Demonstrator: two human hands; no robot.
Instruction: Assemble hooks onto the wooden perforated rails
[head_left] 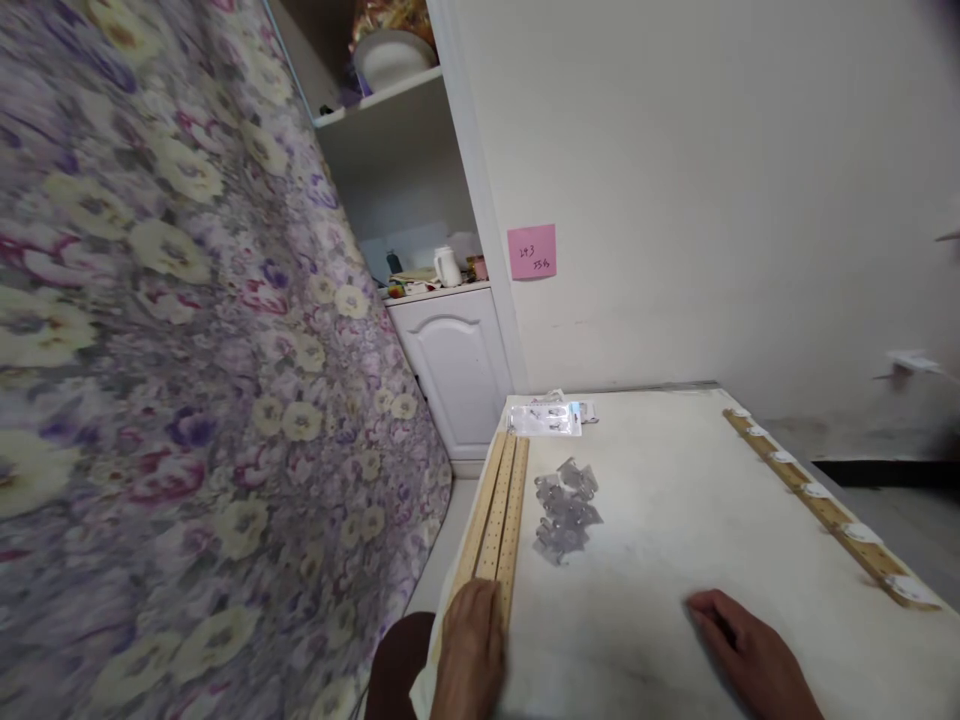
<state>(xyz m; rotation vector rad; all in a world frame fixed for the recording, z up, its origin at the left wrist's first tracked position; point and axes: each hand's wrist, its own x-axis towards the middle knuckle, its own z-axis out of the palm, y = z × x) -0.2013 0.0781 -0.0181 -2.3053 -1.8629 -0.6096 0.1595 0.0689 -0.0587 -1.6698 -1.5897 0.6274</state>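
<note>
Several pale wooden strips (pixel 493 510) with rows of small holes lie side by side along the table's left edge. My left hand (pixel 471 645) is over their near ends, its fingers curled down onto the wood; the fingertips are hidden. Over the table's near right part is my right hand (pixel 750 645), fingers loosely curled, with nothing visible in them. Between the hands and farther back lies a pile of small clear plastic packets (pixel 566 510) with grey metal-looking pieces. Along the right edge runs another wooden strip (pixel 832 515) carrying several white round pieces.
A clear flat package (pixel 544 418) lies at the far end of the white table (pixel 645 560). Behind it is a wall with a pink note (pixel 532 251). A floral curtain (pixel 225 380) hangs at left, beside a white cabinet (pixel 454 375) with a white jug (pixel 448 267).
</note>
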